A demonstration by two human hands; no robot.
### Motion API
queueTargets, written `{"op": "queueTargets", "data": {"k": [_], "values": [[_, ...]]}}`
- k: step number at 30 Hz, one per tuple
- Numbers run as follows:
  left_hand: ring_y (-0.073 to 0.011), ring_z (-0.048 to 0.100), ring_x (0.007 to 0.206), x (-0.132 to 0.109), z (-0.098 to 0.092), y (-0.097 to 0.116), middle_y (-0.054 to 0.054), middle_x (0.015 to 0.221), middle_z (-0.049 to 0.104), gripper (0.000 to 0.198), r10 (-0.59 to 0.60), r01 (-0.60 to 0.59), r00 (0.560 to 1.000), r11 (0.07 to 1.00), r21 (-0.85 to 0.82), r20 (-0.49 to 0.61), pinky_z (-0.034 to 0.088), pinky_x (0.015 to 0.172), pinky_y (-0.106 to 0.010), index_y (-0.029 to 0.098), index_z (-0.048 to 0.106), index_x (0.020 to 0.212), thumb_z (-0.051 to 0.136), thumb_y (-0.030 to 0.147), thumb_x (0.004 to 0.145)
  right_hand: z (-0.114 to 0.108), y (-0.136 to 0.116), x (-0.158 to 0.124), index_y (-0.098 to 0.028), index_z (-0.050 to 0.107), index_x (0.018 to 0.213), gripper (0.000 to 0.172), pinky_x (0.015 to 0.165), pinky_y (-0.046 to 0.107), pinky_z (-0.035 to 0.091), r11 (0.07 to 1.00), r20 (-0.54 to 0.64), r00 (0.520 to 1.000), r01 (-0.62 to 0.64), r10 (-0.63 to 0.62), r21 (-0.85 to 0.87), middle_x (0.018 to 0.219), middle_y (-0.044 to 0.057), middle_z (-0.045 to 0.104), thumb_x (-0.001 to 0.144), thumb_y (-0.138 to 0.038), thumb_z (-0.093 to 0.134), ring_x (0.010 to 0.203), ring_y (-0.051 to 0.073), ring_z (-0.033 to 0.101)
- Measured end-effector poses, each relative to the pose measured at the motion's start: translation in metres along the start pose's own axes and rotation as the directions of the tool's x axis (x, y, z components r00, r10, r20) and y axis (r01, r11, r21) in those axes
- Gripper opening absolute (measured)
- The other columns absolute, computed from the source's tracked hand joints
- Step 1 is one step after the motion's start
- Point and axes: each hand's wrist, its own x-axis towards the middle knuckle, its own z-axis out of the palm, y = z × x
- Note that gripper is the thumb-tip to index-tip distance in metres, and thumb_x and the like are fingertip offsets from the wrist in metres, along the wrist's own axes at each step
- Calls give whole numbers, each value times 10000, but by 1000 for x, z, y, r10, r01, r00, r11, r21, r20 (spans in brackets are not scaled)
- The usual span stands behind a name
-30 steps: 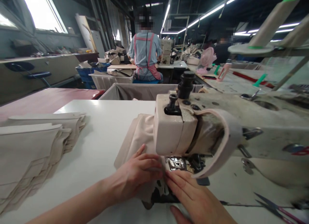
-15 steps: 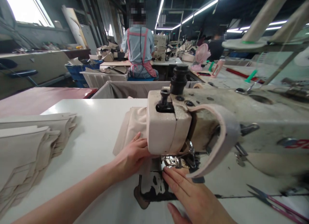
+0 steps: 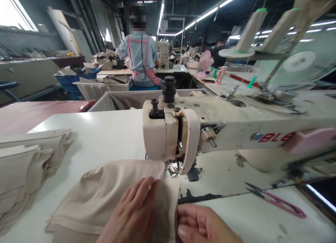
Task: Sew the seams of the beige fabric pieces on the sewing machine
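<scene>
— Position of the workpiece?

— The beige fabric piece (image 3: 99, 190) lies flat on the white table (image 3: 110, 131), in front of and to the left of the sewing machine (image 3: 162, 131). Its far right corner reaches up to the presser foot (image 3: 173, 167); whether it sits under the foot cannot be determined.

— Left hand?

— The left hand (image 3: 133, 215) rests palm down on the fabric near its right edge, fingers extended and close together, gripping nothing.

— Right hand?

— The right hand (image 3: 204, 223) is just beside the fabric's right edge, touching it. Fingers are curled inward, thumb toward the cloth. Whether they pinch the edge cannot be told from this view.

— Surroundings?

— A stack of cut beige pieces (image 3: 23, 166) sits at the table's left end, well apart from the hands. Pink-handled thread snips (image 3: 275, 201) lie on the table to the right, below the machine arm. Two thread cones (image 3: 250, 26) stand upright on the rack behind it. A person in a blue shirt and pink apron (image 3: 139, 57) sits at another station, back turned.
</scene>
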Motion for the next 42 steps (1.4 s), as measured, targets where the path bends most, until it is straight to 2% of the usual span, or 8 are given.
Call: {"op": "queueTargets", "data": {"k": [5, 11, 24, 26, 28, 31, 35, 42], "values": [[-142, 607, 873, 31, -1, -4, -41, 1040, 614, 344, -75, 106, 994, 874, -474, 83, 496, 779, -215, 227, 476, 1206, 414, 85, 899, 0, -9, 21, -161, 698, 997, 316, 741, 304, 538, 995, -189, 977, 104, -102, 4, 855, 58, 736, 733, -325, 756, 785, 203, 696], [-131, 569, 651, 67, 1, -14, 1, 778, 639, 149, -103, 240, 956, 816, -525, 276, 425, 616, -210, 177, 623, 944, 503, 128, 869, -7, -3, 31, -159, 691, 912, 197, 656, 295, 554, 996, -213, 973, 90, -93, -24, 784, 28, 732, 766, -292, 690, 717, 197, 698], [-129, 510, 610, 77, 3, -17, 18, 644, 568, 126, -179, 335, 926, 795, -505, 333, 361, 569, -205, 168, 563, 709, 527, 207, 823, -5, 4, 28, -170, 637, 1063, 274, 616, 331, 582, 946, -324, 933, 51, -159, -320, 778, 30, 676, 800, -232, 589, 655, 201, 676], [-120, 492, 582, 76, 7, -16, 18, 626, 566, 121, -254, 375, 920, 793, -480, 298, 343, 554, -205, 160, 571, 692, 518, 159, 801, -5, 7, 23, -197, 606, 1182, 426, 692, 387, 589, 730, -290, 864, 122, -411, -673, 934, 75, 674, 760, -139, 596, 781, 247, 678], [-106, 467, 537, 77, 9, -14, 27, 574, 538, 136, -325, 421, 905, 782, -460, 275, 321, 523, -198, 155, 551, 635, 522, 113, 761, -6, 10, 20, -199, 584, 1242, 501, 835, 448, 563, 269, -42, 769, 171, -638, -948, 1136, 117, 638, 761, -65, 562, 986, 296, 635], [-92, 447, 478, 82, 7, -9, 47, 485, 470, 191, -379, 469, 882, 755, -458, 279, 308, 479, -183, 160, 489, 552, 528, 93, 727, -7, 9, 19, -114, 580, 1248, 433, 861, 461, 571, -180, 281, 692, 216, -665, -960, 1217, 131, 636, 831, -46, 487, 1051, 314, 612], [-87, 446, 439, 87, 6, -9, 54, 454, 456, 203, -414, 500, 866, 732, -463, 280, 314, 445, -174, 167, 457, 537, 518, 89, 714, -8, 1, 24, -68, 569, 1253, 383, 849, 433, 586, -330, 382, 653, 209, -654, -921, 1265, 140, 623, 902, -80, 415, 1064, 298, 620], [-100, 496, 497, 91, 8, -18, 37, 514, 519, 139, -411, 489, 872, 733, -473, 265, 358, 476, -179, 156, 495, 548, 520, 70, 654, -7, -4, 27, -44, 557, 1267, 446, 901, 442, 548, -285, 333, 699, 190, -632, -939, 1263, 167, 616, 841, -78, 432, 1082, 290, 605]]}}
